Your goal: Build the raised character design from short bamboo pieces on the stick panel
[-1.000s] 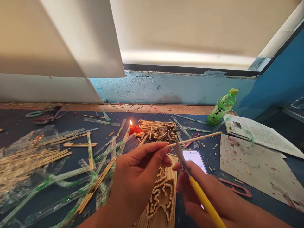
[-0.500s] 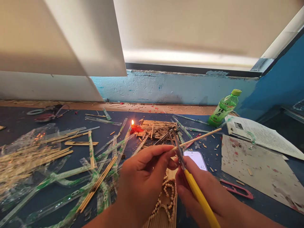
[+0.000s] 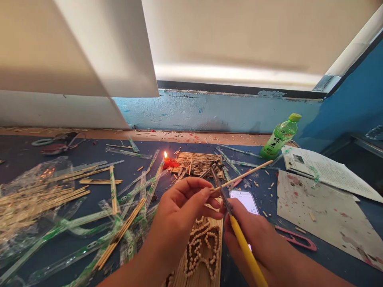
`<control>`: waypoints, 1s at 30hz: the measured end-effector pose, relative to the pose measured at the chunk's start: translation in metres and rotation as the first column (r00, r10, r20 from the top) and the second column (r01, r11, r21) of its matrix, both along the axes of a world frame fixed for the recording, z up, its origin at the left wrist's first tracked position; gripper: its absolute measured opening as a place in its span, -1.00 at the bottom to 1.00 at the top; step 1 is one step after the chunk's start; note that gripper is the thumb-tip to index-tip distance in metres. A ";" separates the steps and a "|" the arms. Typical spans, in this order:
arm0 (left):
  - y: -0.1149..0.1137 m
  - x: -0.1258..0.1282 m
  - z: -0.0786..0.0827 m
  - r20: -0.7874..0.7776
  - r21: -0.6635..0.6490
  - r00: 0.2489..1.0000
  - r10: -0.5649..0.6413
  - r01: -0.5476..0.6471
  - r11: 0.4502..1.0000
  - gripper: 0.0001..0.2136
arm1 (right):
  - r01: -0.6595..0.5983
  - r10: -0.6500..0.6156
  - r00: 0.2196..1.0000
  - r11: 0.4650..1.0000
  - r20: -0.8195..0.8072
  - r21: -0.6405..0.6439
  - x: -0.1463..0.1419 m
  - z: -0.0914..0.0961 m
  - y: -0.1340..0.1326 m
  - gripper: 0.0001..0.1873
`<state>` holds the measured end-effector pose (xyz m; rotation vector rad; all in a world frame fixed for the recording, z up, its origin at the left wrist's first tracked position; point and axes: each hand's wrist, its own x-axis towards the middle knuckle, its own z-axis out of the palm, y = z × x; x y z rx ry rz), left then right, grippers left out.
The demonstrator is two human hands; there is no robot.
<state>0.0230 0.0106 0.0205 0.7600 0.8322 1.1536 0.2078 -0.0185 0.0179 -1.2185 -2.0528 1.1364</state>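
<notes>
A slim wooden stick (image 3: 247, 174) is in the left hand (image 3: 179, 215), its near end pinched between the fingers, the rest slanting up to the right. The blades of yellow-handled scissors (image 3: 236, 227) cross it just beside that pinch; the right hand (image 3: 260, 235) has its fingers wrapped around the scissors. Beneath the hands lies a wooden panel (image 3: 194, 279) bearing looping rows of bead-like pieces (image 3: 216, 255), with a lit smartphone (image 3: 243, 199) to its right. Beyond, a burning red candle (image 3: 171, 162) sits beside a blackened stick mat (image 3: 200, 159). Farther out on the bench (image 3: 95, 153) are plastic wrappers (image 3: 77, 218) at left, and at right a stained sheet (image 3: 323, 215), an open booklet (image 3: 338, 167) and a green-tea bottle (image 3: 278, 137).
</notes>
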 end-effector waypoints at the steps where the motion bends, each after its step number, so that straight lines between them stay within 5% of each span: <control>1: 0.002 -0.001 -0.001 0.059 -0.043 0.998 -0.033 0.035 0.998 -0.96 | 0.001 -0.001 1.000 1.000 0.002 0.020 0.000 0.000 0.000 -0.68; 4: 0.006 -0.005 -0.003 0.151 -0.126 0.983 -0.108 0.128 0.984 -0.95 | 0.003 -0.004 1.000 0.999 0.011 0.041 0.000 -0.001 0.001 -0.69; 8: 0.007 -0.005 -0.003 0.084 -0.119 0.988 -0.131 0.140 0.983 -0.89 | 0.013 -0.013 1.000 1.000 -0.008 0.005 0.000 0.002 0.002 -0.75; 18: -0.007 0.001 0.004 -0.316 0.176 0.944 0.099 -0.044 0.983 -0.95 | -0.069 0.068 0.997 0.997 -0.028 -0.033 0.001 0.005 0.002 -0.64; 25: -0.010 -0.002 -0.002 -0.511 0.552 0.785 0.351 -0.013 0.834 -0.79 | -0.082 0.071 0.993 0.990 -0.094 -0.117 0.003 0.006 -0.001 -0.80; 30: -0.011 -0.003 -0.003 -0.531 0.681 0.700 0.478 0.017 0.732 -0.74 | -0.020 0.011 0.999 0.982 -0.046 -0.189 0.002 0.004 -0.002 -0.80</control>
